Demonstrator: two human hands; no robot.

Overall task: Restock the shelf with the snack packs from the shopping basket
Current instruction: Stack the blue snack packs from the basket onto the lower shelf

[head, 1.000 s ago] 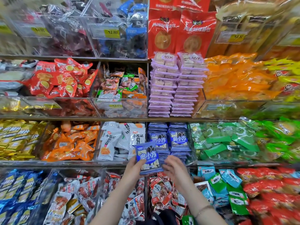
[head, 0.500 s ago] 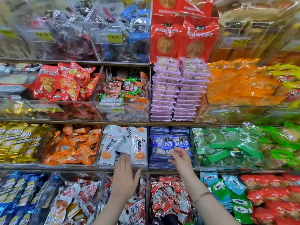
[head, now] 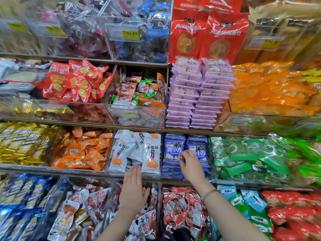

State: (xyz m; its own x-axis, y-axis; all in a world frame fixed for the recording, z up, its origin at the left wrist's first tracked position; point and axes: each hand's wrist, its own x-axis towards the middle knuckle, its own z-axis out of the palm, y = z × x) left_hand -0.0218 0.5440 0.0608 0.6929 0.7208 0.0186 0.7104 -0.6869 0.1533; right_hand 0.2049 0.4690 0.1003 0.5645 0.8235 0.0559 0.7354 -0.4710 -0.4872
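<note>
Snack shelf (head: pixel 199 131), middle tier, seen from over the person's shoulder. The blue snack packs (head: pixel 173 150) stand in two side-by-side stacks in their own clear compartment. The white packs (head: pixel 135 150) lie to the left of them, the green packs (head: pixel 243 157) to the right.

The right hand (head: pixel 191 166) reaches into the blue compartment, knuckles upward and fingers curled. Its fingertips (head: pixel 181 156) touch the front of the stacks at the seam where the two front packs meet. The hand covers the lower inner corner of the right stack's front pack. Whether thumb and forefinger actually pinch a pack edge or merely rest against it cannot be told from here. A thin bracelet (head: pixel 209 193) circles this wrist.

The left hand (head: pixel 134 188) is flat, fingers straight and together, thumb spread, and it holds nothing. It lies just below the white packs, its fingertips (head: pixel 137 169) reaching their lower edge, apart from the blue stacks. Beneath both forearms lies the lower tier with red-and-silver packs (head: pixel 182 206).
</note>
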